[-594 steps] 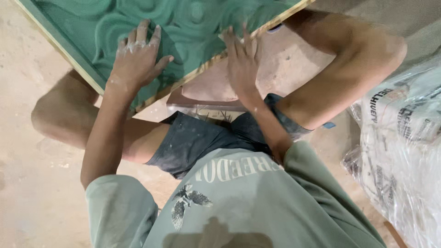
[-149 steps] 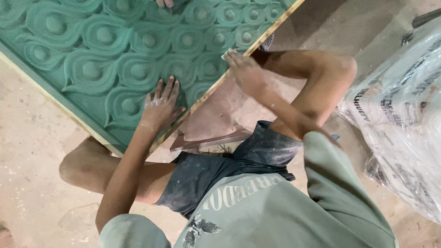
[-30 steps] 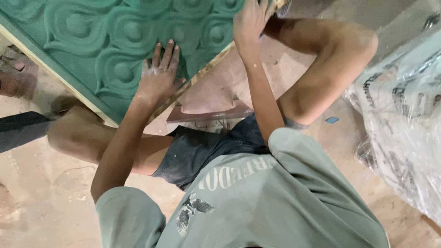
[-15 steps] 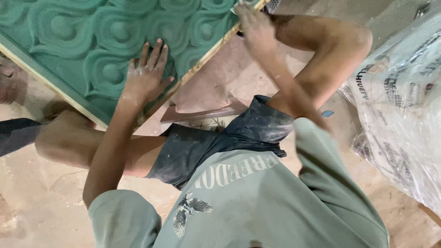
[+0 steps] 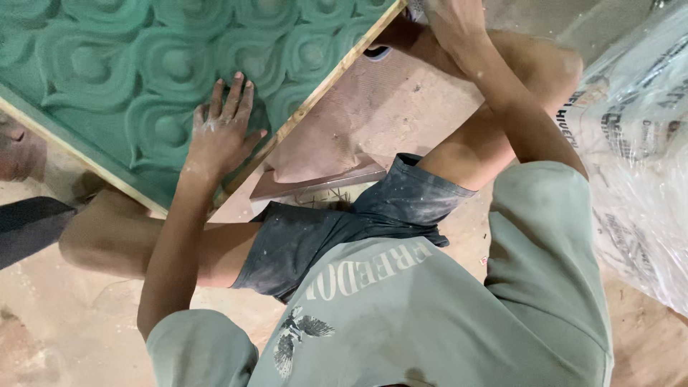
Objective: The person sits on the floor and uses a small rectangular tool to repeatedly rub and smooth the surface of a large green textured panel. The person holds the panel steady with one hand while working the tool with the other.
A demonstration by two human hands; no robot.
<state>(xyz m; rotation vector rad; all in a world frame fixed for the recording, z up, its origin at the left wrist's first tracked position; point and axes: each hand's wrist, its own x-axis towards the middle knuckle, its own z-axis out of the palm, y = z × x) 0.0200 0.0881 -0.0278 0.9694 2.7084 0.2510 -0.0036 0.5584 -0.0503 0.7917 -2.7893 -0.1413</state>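
Floor (image 5: pixel 50 337): dusty tan ground, filling the lower left and showing again at the lower right corner.

Green panel (image 5: pixel 129 79): large relief slab of repeated swirl-and-dome motifs, occupying the upper left; tilted across the view, its near corner pointing toward the lap. Bordered along both visible edges by a pale wooden frame (image 5: pixel 322 89).

Plastic-wrapped sacks (image 5: pixel 638 158): stacked along the right edge, clear film over printed bags.

Brown board (image 5: pixel 365 122): flat reddish sheet lying under the panel's right edge, between the frame and the raised knee; near corner just above the dark shorts (image 5: pixel 322 236).

Grey-green shirt (image 5: pixel 430 308): seen from above, filling the lower centre and right.

Dark object (image 5: pixel 29 226): at the left edge, beside the bent leg; kind not discernible.

Left hand (image 5: pixel 222 132): laid flat on the panel close to its near corner, just inside the frame; fingers extended and slightly spread, palm down, dusted white; pressing on the surface, gripping nothing.

Right hand (image 5: pixel 451 18): at the top edge, just beyond the frame's far end; partly cut off and motion-blurred, back toward the camera; degree of opening and any contact with the frame not discernible.
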